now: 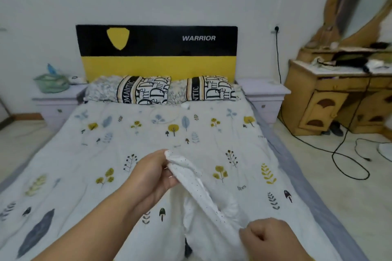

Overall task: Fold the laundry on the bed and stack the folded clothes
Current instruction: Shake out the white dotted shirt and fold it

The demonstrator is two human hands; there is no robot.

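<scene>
A white garment with small dark dots [199, 195] is stretched above the bed [127, 176] between both hands. My left hand [154, 174] grips its far end, fingers curled round the cloth. Near the bottom edge of the view, my right hand [265, 237] pinches the near end. The rest of the garment hangs down in white folds below the stretched edge, onto the leaf-patterned bedspread. Something dark [187, 249] shows under the cloth at the bottom.
Two patterned pillows [144, 90] lie against a black and yellow headboard [157, 48]. Pale nightstands [55, 99] flank the bed, the left one bearing a green basket [52, 83]. A wooden dressing table [339, 95] stands at the right, black cables [339, 154] on the floor.
</scene>
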